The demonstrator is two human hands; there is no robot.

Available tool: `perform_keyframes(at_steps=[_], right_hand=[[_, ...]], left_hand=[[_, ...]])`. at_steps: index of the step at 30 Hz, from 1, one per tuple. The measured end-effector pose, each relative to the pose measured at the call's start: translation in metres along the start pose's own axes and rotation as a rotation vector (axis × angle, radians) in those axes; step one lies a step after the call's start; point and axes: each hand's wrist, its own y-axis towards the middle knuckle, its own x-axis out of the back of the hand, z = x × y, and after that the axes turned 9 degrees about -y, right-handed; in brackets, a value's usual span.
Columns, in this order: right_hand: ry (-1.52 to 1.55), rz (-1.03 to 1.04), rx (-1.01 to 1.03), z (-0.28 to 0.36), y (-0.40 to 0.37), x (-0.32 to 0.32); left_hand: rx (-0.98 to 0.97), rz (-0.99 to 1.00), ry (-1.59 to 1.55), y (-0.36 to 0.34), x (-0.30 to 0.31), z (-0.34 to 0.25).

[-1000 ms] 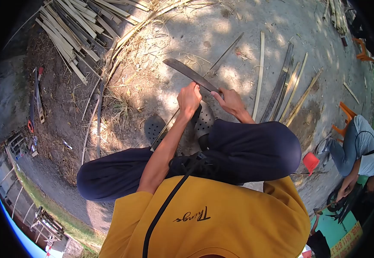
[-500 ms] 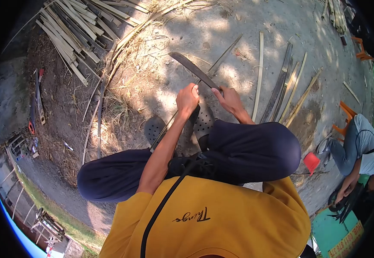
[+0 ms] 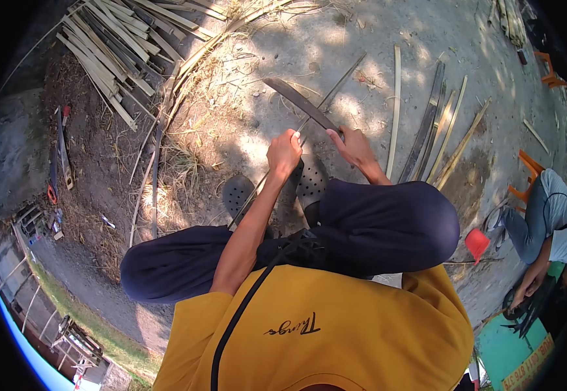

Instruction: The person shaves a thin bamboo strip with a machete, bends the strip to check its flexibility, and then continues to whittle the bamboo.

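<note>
My left hand is closed around a thin bamboo strip, which slants from beside my feet up across the ground ahead. In my right hand is the handle of a machete, its dark blade pointing up and left. The blade lies across the strip just beyond my left fingers. Below my hands are my feet in dark perforated clogs, between my bent knees.
Split bamboo pieces are heaped at upper left. More strips lie to the right. A saw rests at far left. At right, another person sits by an orange chair and a red scoop-like object.
My right hand and the machete have shifted slightly right and away from me along the strip. My left hand keeps its hold in nearly the same place.
</note>
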Motion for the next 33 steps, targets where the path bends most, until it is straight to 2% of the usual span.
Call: perform_keyframes(at_steps=[4,6,7,10,12,13,15,16,18,20,23,25,27,31,33], right_hand=[[0.068,-0.02,-0.108,-0.001,0.001,0.004],[0.003,0.041,0.06,0.002,-0.012,0.004],[0.0,0.035,0.063,-0.001,-0.01,0.004],[0.008,-0.03,0.034,-0.01,0.002,0.0],[0.09,-0.122,-0.118,-0.024,0.026,0.006],[0.094,-0.127,-0.115,-0.036,0.035,0.006],[0.3,-0.186,-0.21,-0.05,0.047,0.002],[0.512,-0.199,-0.257,-0.038,0.037,0.013],[0.579,-0.229,-0.262,-0.018,0.024,0.031],[0.758,-0.252,-0.268,-0.01,0.015,0.035],[0.791,-0.324,-0.26,-0.012,0.005,0.034],[0.773,-0.323,-0.274,-0.014,-0.002,0.034],[0.561,-0.356,-0.181,-0.016,-0.008,0.033],[0.416,-0.331,-0.125,-0.006,-0.021,0.038],[0.384,-0.291,-0.063,-0.006,-0.024,0.026]], left_hand=[[-0.019,-0.013,-0.007,0.006,0.0,-0.007],[-0.031,-0.001,-0.035,0.011,-0.001,-0.015],[-0.051,-0.002,-0.059,0.017,0.0,-0.018],[-0.025,0.016,-0.027,0.01,0.008,-0.016],[-0.006,0.021,0.021,0.001,0.014,-0.011],[-0.011,0.018,0.024,0.004,0.019,-0.013],[0.0,-0.002,0.028,0.01,0.029,-0.015],[0.003,-0.01,0.029,0.015,0.034,-0.013],[-0.164,-0.052,-0.006,0.036,0.046,-0.009],[-0.223,-0.065,-0.054,0.052,0.067,-0.025],[-0.318,-0.09,-0.112,0.082,0.094,-0.053],[-0.351,-0.108,-0.115,0.105,0.102,-0.057],[-0.582,-0.207,0.056,0.123,0.107,-0.061],[-0.329,-0.008,0.327,0.12,0.101,-0.061],[-0.287,0.001,0.313,0.109,0.085,-0.053]])
